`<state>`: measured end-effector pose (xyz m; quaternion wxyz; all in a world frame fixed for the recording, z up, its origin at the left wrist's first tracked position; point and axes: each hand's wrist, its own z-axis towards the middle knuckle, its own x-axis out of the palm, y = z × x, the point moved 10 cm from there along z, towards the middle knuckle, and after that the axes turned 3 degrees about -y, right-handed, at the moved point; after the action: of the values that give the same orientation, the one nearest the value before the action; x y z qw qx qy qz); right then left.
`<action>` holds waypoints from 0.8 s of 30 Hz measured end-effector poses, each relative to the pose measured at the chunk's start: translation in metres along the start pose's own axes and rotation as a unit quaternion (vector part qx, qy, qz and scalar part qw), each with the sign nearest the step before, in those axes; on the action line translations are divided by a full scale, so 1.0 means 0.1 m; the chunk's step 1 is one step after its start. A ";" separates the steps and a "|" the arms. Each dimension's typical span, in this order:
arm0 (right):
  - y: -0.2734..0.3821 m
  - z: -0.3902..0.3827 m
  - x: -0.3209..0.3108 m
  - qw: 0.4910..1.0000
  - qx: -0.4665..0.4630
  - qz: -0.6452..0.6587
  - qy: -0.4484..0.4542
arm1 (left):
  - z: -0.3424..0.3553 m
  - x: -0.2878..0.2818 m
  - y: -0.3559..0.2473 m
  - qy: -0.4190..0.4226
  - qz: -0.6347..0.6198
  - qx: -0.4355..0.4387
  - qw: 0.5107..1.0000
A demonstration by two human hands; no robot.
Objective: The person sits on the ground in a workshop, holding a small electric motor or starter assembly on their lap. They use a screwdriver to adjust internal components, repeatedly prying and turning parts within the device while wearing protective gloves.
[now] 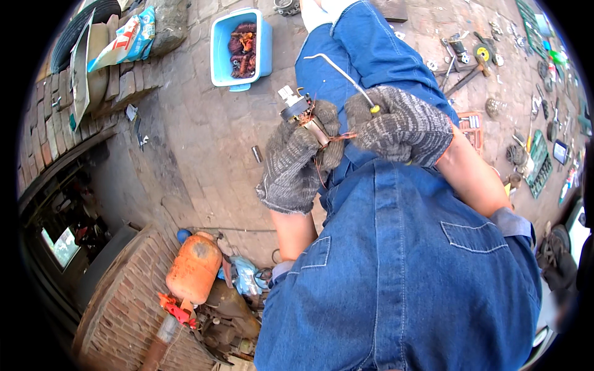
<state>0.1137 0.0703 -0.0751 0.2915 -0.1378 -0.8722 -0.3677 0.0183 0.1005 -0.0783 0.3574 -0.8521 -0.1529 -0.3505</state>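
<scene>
My left hand (pixel 297 154), in a grey knitted glove, is closed around a small motor part (pixel 317 132). This part has a metal body, a dark collar and a pale connector at its upper end. Loose copper wire (pixel 344 136) stretches from it to my right hand (pixel 399 127), which wears a matching glove and is closed. Out of the right glove sticks a thin metal hook tool (pixel 341 70), its bent tip pointing up and left. A yellow piece shows at the tool's base by the glove. The right fingertips are partly hidden.
Beyond my left hand stands a light blue tub (pixel 266 46) holding copper coils. A small metal cylinder (pixel 257 154) lies on the brick floor. A hammer (pixel 470 77) and many tools are spread at the right. An orange gas tank (pixel 193 267) is at the lower left.
</scene>
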 end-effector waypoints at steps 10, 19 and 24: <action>-0.12 -0.04 0.03 0.999 -0.042 -0.014 0.010 | -0.04 0.06 -0.07 -0.010 0.220 -0.002 0.975; 0.84 -0.26 0.35 0.721 -0.294 -0.597 -0.193 | 0.24 -0.54 -0.07 -0.171 0.000 -0.004 0.985; 0.78 -0.41 1.22 0.632 -0.409 -0.657 -0.035 | 0.21 -0.58 -0.15 -0.144 -0.061 0.005 0.988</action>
<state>0.0693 0.0978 0.0657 -0.1445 0.3533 -0.5019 -0.7762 -0.0199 0.1255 -0.1225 0.3138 -0.8812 -0.2557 -0.2443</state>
